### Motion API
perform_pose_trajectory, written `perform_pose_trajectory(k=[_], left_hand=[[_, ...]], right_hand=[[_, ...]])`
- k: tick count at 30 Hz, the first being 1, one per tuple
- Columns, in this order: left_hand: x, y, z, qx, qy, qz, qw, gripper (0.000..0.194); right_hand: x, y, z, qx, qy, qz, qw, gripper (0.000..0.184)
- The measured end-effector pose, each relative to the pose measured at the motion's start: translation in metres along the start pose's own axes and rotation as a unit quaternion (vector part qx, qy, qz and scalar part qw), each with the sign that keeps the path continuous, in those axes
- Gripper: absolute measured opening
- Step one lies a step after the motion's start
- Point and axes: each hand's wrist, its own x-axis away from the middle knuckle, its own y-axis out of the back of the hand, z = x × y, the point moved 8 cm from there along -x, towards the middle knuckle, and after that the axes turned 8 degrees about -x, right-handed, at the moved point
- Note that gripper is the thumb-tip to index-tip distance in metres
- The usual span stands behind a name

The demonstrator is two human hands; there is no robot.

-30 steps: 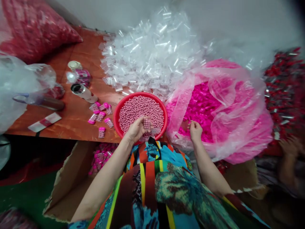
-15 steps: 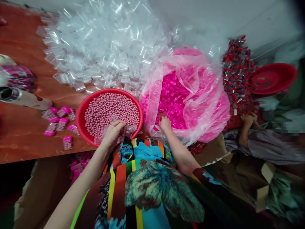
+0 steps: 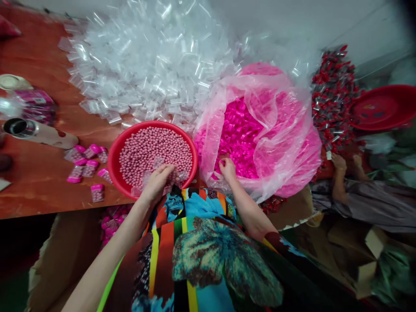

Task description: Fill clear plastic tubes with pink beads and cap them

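My left hand (image 3: 158,180) is closed at the near rim of a red bowl (image 3: 111,158) filled with small pink beads (image 3: 152,149). Its fingers bend round a small clear plastic container, mostly hidden by the hand, and more clear containers lie on the beads beside it. To the right, my right hand (image 3: 228,168) reaches into the opening of a large translucent bag (image 3: 286,138) of bright pink plastic caps (image 3: 238,138). Its thumb and fingertips are pinched together at the caps; what is between them is too small to make out.
Behind the bowl spreads a heap of clear empty containers (image 3: 146,65). Filled pink-capped containers (image 3: 97,193) and a tumbler (image 3: 42,132) lie at left. At right are a red-capped heap (image 3: 334,95), another red bowl (image 3: 383,106) and a co-worker's hands (image 3: 339,164). Cardboard boxes stand below.
The view has shifted slightly, so the tabletop sits further right. My right hand's fingertips have lifted a little from among the caps and pinched together. My left hand stays at the bowl.
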Motion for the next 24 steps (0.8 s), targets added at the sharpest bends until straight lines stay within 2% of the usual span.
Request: perform_pose_trajectory(k=[1,4,7,9,13,15,18,21,24], left_hand=[[0.001,-0.002,-0.002,0.013,-0.004,0.010,1.000,0.025],[0.005,-0.010,-0.007,0.082,0.009,0.056,0.995,0.033],[0.011,-0.019,-0.011,0.132,0.021,0.100,0.986,0.053],[0.013,-0.023,-0.013,0.138,0.020,0.115,0.984,0.065],[0.016,-0.023,-0.014,0.154,0.016,0.118,0.981,0.067],[0.018,-0.021,-0.016,0.169,0.009,0.119,0.978,0.062],[0.022,-0.012,-0.021,0.195,-0.014,0.105,0.975,0.042],[0.025,-0.001,-0.022,0.214,-0.042,0.091,0.972,0.031],[0.027,0.008,-0.019,0.223,-0.063,0.078,0.970,0.028]], right_hand=[[0.000,0.004,0.000,-0.023,-0.008,-0.010,1.000,0.003],[0.004,0.017,0.007,-0.098,-0.024,-0.025,0.995,0.013],[0.017,0.022,0.033,-0.166,-0.008,-0.028,0.986,0.024],[0.030,0.012,0.063,-0.223,0.017,0.000,0.975,0.031],[0.059,-0.034,0.139,-0.309,0.081,0.128,0.939,0.031],[0.072,-0.057,0.170,-0.289,0.114,0.184,0.932,0.028],[0.085,-0.080,0.196,-0.223,0.158,0.231,0.934,0.026],[0.090,-0.086,0.210,-0.184,0.212,0.248,0.927,0.024],[0.096,-0.087,0.227,-0.140,0.311,0.274,0.899,0.022]])
